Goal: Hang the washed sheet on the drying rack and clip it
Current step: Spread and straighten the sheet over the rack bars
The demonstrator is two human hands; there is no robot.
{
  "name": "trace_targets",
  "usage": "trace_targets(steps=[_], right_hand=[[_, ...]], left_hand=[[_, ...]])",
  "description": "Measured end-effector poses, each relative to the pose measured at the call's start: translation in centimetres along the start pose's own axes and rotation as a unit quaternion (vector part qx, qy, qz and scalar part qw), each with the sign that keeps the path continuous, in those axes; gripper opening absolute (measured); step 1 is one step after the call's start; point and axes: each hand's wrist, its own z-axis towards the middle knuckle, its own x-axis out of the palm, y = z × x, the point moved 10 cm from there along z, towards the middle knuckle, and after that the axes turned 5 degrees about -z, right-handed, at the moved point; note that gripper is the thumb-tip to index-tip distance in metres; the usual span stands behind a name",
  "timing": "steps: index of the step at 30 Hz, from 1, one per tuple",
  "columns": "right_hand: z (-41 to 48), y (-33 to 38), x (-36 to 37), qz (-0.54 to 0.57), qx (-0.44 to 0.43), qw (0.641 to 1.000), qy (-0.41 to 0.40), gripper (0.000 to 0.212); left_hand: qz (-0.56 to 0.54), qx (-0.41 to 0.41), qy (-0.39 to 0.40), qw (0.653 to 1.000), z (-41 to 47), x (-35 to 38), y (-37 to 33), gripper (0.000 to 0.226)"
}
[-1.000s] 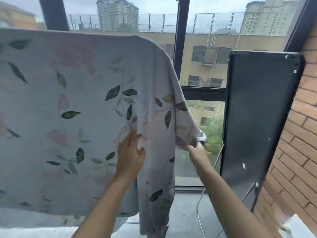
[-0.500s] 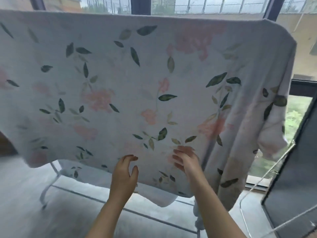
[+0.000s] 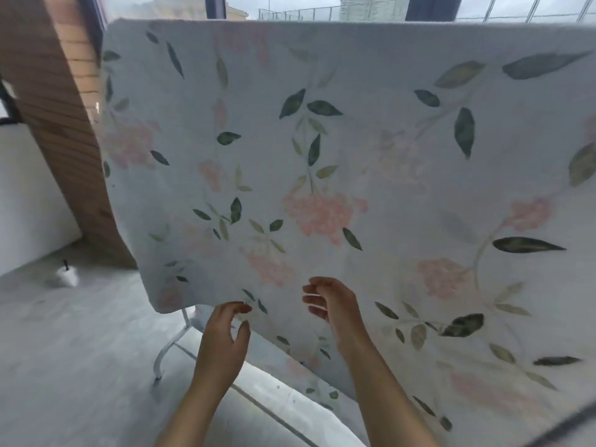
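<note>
One sheet (image 3: pixel 354 140) on show, pale with pink blossoms and green leaves, draped over the top of the drying rack (image 3: pixel 169 345) and hanging down wide across the view. Of the rack itself just one white leg peeks out, curving down to the floor (image 3: pixel 80 350) below the sheet's lower left corner.

Two hands are up in front of the cloth, low down and near each other. The left hand (image 3: pixel 224 340) sits right at the bottom hem, its fingers (image 3: pixel 240 307) loosely curled with the tips at the hem and the thumb held apart below them, so there is no pinch on that side. The right hand (image 3: pixel 337 306) is a little higher, over the printed face of the sheet, fingers bent inward towards the left. It is blurred, and I cannot tell whether those fingers have caught any fabric.

Off to the left stands one brick pillar (image 3: pixel 61 140), and on the grey floor beside it one small white object (image 3: pixel 66 277) with a dark stem. Above the sheet's top edge runs a strip of window (image 3: pixel 290 8) with buildings beyond.
</note>
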Motion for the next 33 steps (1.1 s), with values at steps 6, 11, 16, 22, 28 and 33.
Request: trace_targets(steps=[6,11,16,22,28,33], right_hand=[[9.7,4.0,14.0,-0.03,-0.016,0.996,0.081,0.023],[15.5,7.0,27.6,-0.071,-0.047,0.986,0.14,0.026],[19.9,9.4,39.9,-0.096,-0.081,0.979,0.16,0.028],[23.3,13.2,51.0,-0.142,-0.121,0.975,0.122,0.024],[27.0,20.5,56.4,-0.203,-0.208,0.954,0.071,0.032],[30.2,27.5,59.8,-0.223,-0.318,0.921,0.034,0.027]], left_hand=[[0.029,-0.028,-0.079,0.996,10.8,-9.0,5.8,0.025],[0.031,-0.039,-0.134,0.99,17.8,-17.9,12.0,0.029],[0.028,-0.011,-0.157,0.987,26.4,-25.9,17.1,0.029],[0.032,0.039,-0.075,0.996,38.1,-33.2,20.4,0.023],[0.005,0.091,-0.03,0.995,51.8,-35.9,20.7,0.02],[-0.106,0.094,0.007,0.99,62.4,-35.4,20.4,0.016]])
